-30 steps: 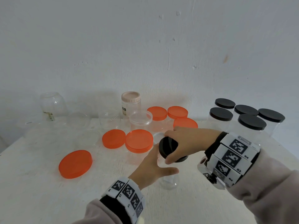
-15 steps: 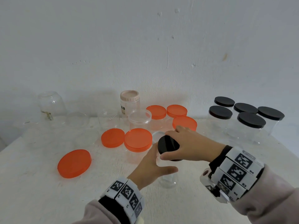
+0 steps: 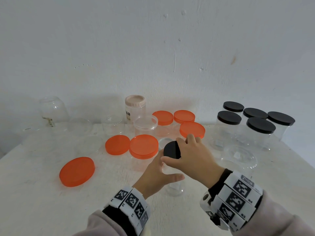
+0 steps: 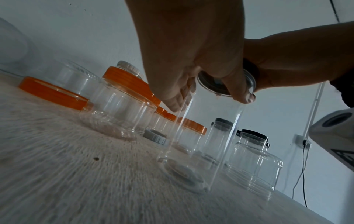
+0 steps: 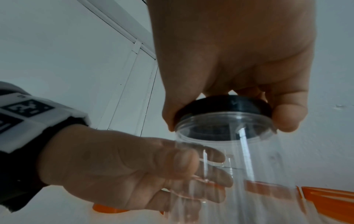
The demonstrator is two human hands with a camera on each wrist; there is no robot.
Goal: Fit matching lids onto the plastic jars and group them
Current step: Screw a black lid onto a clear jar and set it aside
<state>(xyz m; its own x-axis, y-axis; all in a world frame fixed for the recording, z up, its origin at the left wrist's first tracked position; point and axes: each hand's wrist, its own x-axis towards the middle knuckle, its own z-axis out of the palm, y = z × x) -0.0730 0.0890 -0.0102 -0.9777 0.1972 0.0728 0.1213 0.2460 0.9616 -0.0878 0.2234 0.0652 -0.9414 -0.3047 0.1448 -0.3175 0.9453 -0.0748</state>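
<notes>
A tall clear plastic jar stands on the white table in front of me. My left hand grips its side, fingers and thumb curled round it. My right hand holds a black lid from above on the jar's mouth, thumb on the near edge, fingers on the far edge. The lid sits slightly tilted on the rim in the right wrist view.
Several clear jars with black lids stand grouped at the right. Orange-lidded jars and loose orange lids fill the middle and left. An open clear jar lies just right of my hands. A beige-lidded jar stands by the wall.
My right hand has turned on the black lid, with the wrist swinging down toward me. The left hand has kept its hold on the jar, which stays in place.
</notes>
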